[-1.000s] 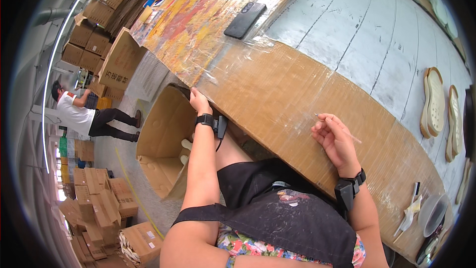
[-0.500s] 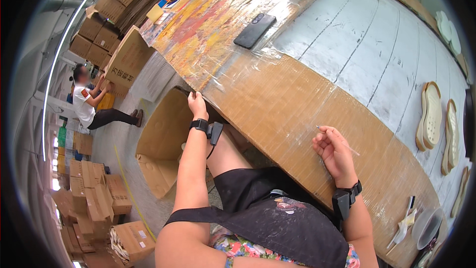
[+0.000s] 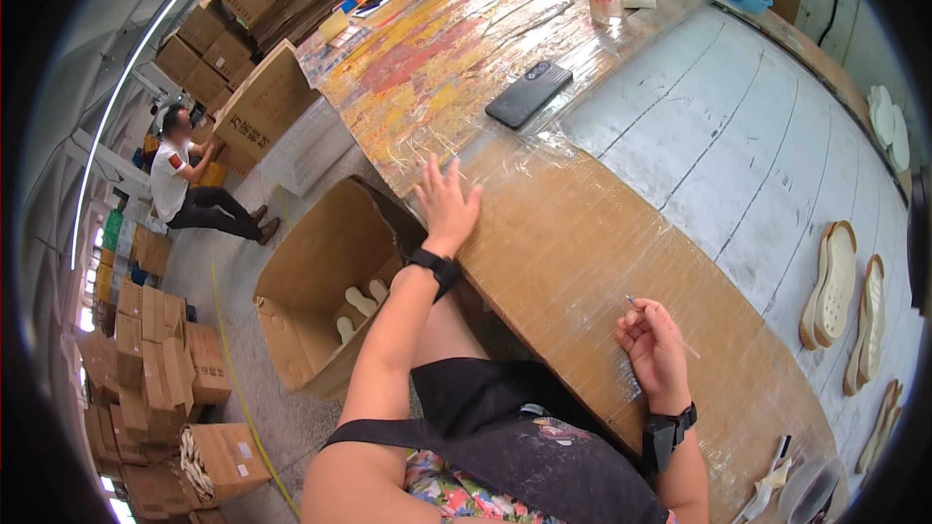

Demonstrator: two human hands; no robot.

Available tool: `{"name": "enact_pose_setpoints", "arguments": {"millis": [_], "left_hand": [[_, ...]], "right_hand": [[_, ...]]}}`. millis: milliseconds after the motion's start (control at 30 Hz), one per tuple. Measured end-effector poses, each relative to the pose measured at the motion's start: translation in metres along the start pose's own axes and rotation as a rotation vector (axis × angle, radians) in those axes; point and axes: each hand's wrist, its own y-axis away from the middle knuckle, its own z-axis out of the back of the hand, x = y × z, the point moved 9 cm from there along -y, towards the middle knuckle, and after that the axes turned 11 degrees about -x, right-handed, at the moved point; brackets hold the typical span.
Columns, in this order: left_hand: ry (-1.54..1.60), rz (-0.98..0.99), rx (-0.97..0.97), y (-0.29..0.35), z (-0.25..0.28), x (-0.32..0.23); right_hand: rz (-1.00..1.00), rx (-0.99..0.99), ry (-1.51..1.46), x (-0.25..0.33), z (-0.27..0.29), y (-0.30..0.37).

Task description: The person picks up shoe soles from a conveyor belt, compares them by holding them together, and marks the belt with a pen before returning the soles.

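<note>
slim tool pinched in the right hand, tip toward the upper left

a slim, pen-like tool (image 3: 690,349) sits right of centre in the frame, above the brown, film-covered part of the counter (image 3: 563,243). its long axis runs diagonally: the fine tip points to the upper left, and the translucent tail slants out to the lower right. the right hand (image 3: 654,347) pinches it between thumb and forefinger, the other fingers curled in beneath. the left hand (image 3: 448,206), near the centre, grips nothing; its fingers are spread toward the top of the frame at the counter's near edge. whether the palm presses down, i cannot tell.

a dark phone (image 3: 529,95) lies at upper centre, slanting up to the right. at right, a pale perforated shoe sole (image 3: 830,291) stands lengthwise up the frame, with a second sole (image 3: 866,327) just beside it. left of centre, an open carton (image 3: 316,252) holds pale pieces (image 3: 360,302). at lower right sits a clear cup (image 3: 809,490).
</note>
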Motion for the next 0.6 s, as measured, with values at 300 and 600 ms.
{"name": "enact_pose_setpoints", "arguments": {"millis": [300,600], "left_hand": [[0.247,-0.159,-0.018,0.018,0.014,-0.030],[0.273,-0.189,-0.136,0.022,0.022,-0.038]], "right_hand": [[-0.048,-0.004,-0.038,0.001,0.002,0.005],[-0.058,0.028,-0.049,0.002,0.007,0.008]]}}
